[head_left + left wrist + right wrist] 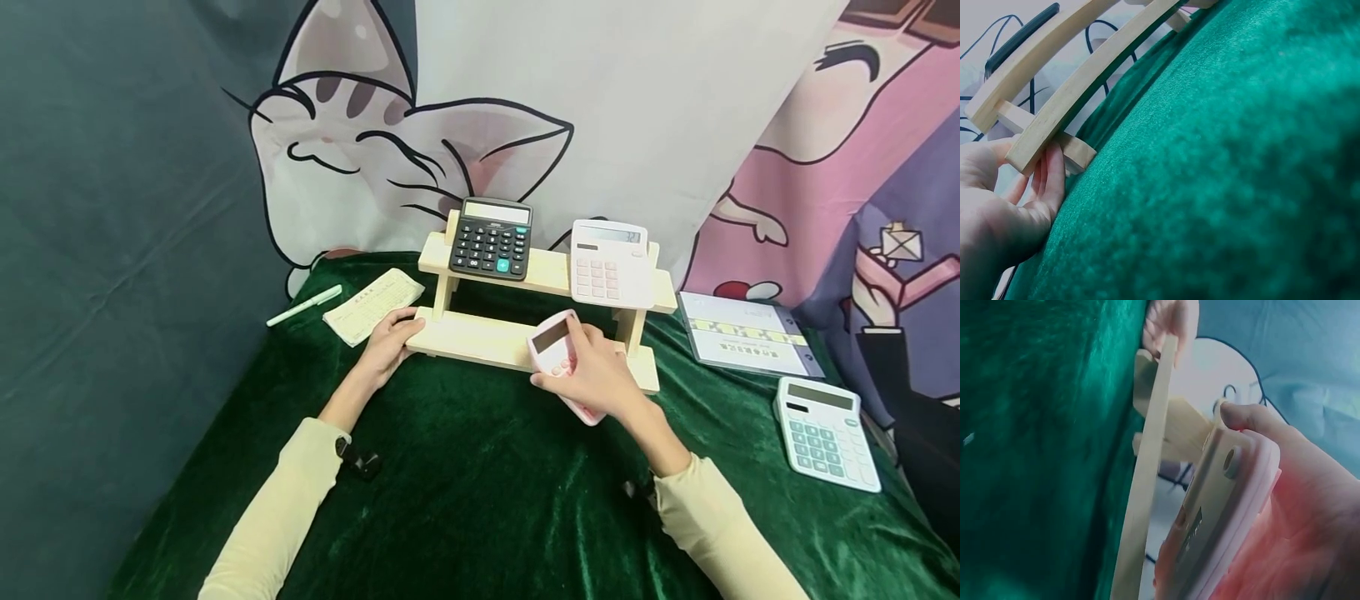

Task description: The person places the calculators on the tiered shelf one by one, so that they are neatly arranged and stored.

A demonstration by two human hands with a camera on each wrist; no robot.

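Observation:
A two-tier wooden stand (480, 339) is set up on green velvet cloth. My left hand (388, 348) holds the left end of its lower board; in the left wrist view the fingers of that hand (1019, 200) reach under the board end. With my right hand (596, 371) I grip a pink calculator (550, 335) by its sides, tilted, at the front of the lower board. The right wrist view shows the underside of this calculator (1216, 506) beside the board (1147, 481). A black calculator (491, 240) and a white-and-pink calculator (611, 262) lean on the upper tier.
Left of the stand lie a pale green pen (303, 306) and a paper pad (375, 304). To its right are a clear-covered booklet (750, 335) and a white calculator with blue keys (825, 433). A printed cartoon curtain (637, 100) hangs behind.

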